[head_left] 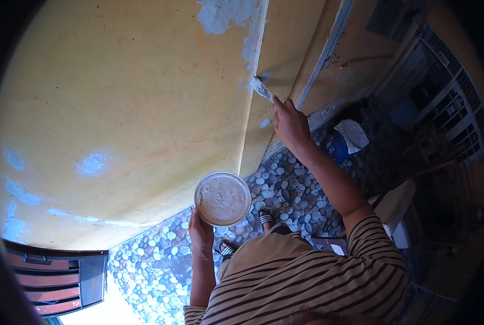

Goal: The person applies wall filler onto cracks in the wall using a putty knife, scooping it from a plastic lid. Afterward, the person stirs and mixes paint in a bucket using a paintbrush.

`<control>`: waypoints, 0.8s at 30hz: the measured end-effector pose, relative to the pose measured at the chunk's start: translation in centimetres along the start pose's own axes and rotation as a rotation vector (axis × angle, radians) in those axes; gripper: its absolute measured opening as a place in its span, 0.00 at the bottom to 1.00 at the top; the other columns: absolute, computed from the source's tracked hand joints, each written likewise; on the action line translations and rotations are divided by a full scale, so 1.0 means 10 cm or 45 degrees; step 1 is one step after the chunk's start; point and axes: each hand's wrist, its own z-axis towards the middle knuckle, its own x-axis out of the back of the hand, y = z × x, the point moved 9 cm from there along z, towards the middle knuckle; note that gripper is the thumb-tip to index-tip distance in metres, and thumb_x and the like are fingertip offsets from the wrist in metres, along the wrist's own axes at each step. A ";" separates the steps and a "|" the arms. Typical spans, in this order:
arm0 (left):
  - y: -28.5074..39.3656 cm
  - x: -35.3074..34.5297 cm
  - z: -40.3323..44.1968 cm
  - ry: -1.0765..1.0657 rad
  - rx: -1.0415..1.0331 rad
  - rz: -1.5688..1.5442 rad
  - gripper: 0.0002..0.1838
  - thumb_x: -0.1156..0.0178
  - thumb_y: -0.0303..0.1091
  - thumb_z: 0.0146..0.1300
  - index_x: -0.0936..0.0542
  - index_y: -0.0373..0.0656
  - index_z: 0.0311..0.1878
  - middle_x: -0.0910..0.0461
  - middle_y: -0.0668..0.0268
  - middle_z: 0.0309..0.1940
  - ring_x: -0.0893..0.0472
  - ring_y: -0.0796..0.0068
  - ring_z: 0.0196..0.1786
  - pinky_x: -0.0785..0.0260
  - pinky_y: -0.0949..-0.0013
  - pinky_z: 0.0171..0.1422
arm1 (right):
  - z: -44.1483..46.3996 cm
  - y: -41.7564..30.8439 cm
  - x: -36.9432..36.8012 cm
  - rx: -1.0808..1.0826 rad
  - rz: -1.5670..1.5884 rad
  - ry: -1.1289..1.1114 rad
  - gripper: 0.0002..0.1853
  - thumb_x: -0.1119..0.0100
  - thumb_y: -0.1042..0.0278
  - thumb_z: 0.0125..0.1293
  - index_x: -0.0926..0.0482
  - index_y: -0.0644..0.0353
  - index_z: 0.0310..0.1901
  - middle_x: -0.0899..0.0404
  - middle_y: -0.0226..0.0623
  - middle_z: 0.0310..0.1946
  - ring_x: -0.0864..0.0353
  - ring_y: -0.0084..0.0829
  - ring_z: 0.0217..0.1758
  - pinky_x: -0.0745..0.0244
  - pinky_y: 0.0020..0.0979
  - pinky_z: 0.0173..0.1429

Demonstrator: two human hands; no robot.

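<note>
At the wall's (144,81) edge (246,130), right hand (292,127) closed round the handle of a scraper (262,89), forefinger stretched toward the blade. Blade carries pale smears and appears to touch the edge; exact contact hard to tell.

Lower and nearer, left hand (201,234) clamped on the near left side of a round tub (222,224), held off the floor (158,257) with its mouth facing the camera. Hands well apart, each with its own load. Tub looks well filled with pale paste (223,197), surface ridged and uneven; depth not visible.

Coverage so far: above the blade, the edge is whitish, with a broad pale patch (226,15) on the face to its left. Thinner smears trail down to about blade height. Below that, the edge shows mostly yellow down toward the tub. One small dab (265,123) sits right of the edge, lower than the blade. I judge the upper stretch worked, the lower one largely not.

Far left of the wall: a round spot (93,162), more blotches (21,193) and a thin broken line low down, all apart from one another. Between these and the edge, mostly plain yellow with small dark specks. Whether any patch is dry or finished, cannot tell.

To the right, a second edge (325,54) shows pale and chipped. Beyond the right hand, a blue bucket (337,149) stands on the pebbled floor, a pale sheet (352,135) over it.
</note>
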 end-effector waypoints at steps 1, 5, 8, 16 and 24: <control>0.02 -0.04 -0.01 0.000 -0.007 -0.008 0.20 0.57 0.35 0.81 0.28 0.30 0.64 0.22 0.54 0.60 0.22 0.65 0.64 0.32 0.61 0.71 | -0.02 -0.02 0.00 0.010 0.000 0.002 0.25 0.41 0.72 0.65 0.28 0.65 0.65 0.25 0.49 0.41 0.16 0.46 0.31 0.18 0.41 0.36; 0.01 -0.04 -0.02 -0.009 -0.016 -0.006 0.20 0.57 0.36 0.81 0.28 0.31 0.64 0.22 0.55 0.61 0.23 0.65 0.64 0.32 0.61 0.71 | -0.06 -0.05 0.00 -0.020 0.074 0.058 0.22 0.44 0.71 0.68 0.26 0.60 0.64 0.25 0.47 0.41 0.17 0.50 0.33 0.19 0.45 0.37; 0.00 0.01 -0.03 -0.017 -0.014 0.011 0.20 0.58 0.36 0.81 0.28 0.31 0.64 0.22 0.55 0.61 0.23 0.65 0.65 0.33 0.61 0.71 | -0.11 0.00 -0.12 -0.060 0.071 0.035 0.24 0.44 0.72 0.68 0.28 0.61 0.66 0.26 0.48 0.41 0.18 0.50 0.33 0.19 0.46 0.38; -0.01 0.03 -0.01 -0.014 -0.012 -0.004 0.20 0.58 0.35 0.81 0.29 0.30 0.65 0.23 0.54 0.62 0.24 0.64 0.66 0.33 0.60 0.72 | -0.14 -0.03 -0.21 -0.073 0.158 0.082 0.25 0.44 0.73 0.68 0.31 0.62 0.67 0.27 0.50 0.43 0.18 0.52 0.36 0.19 0.47 0.39; 0.00 -0.01 0.00 -0.041 -0.021 0.009 0.21 0.57 0.37 0.80 0.29 0.30 0.65 0.24 0.54 0.62 0.25 0.64 0.66 0.34 0.59 0.73 | -0.18 -0.03 -0.21 -0.067 0.239 0.113 0.26 0.44 0.74 0.68 0.32 0.62 0.67 0.28 0.49 0.44 0.18 0.52 0.38 0.19 0.46 0.41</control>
